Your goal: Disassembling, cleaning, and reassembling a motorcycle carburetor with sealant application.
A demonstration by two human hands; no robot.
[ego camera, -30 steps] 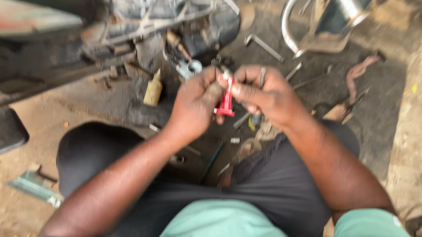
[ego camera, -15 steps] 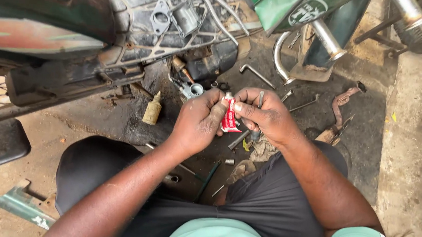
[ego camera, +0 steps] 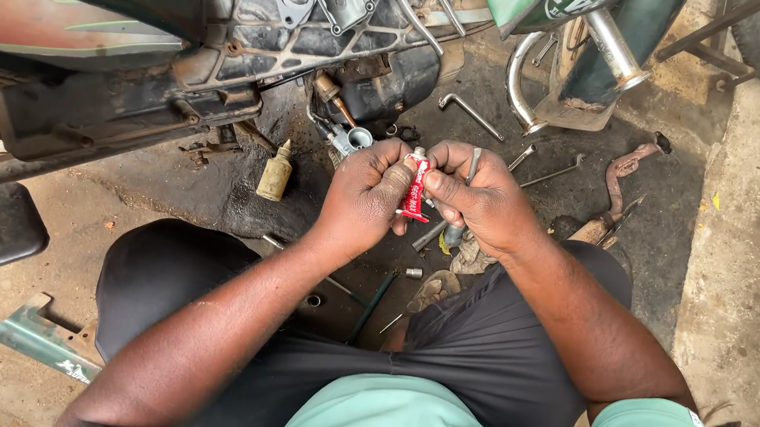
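Both hands meet over the oily floor (ego camera: 175, 217) beside the motorcycle (ego camera: 231, 43): left hand (ego camera: 365, 195) pinches a small red tube (ego camera: 414, 187) upright, likely to steady it. Right hand (ego camera: 479, 198) grips the tube's other side, a thin metal tool (ego camera: 470, 171) tucked between its fingers. Wrenches (ego camera: 472, 113) lie nearby.

This is a rough open-air motorcycle repair spot, worked on the ground. A green motorcycle with an exposed dark engine casing (ego camera: 322, 22) fills the far left, and a curved chrome exhaust pipe (ego camera: 518, 85) lies far right. Bent metal hex keys (ego camera: 472, 113) and a small tan oil bottle (ego camera: 275, 172) lie scattered on oil-blackened, dusty concrete ground (ego camera: 656, 224).
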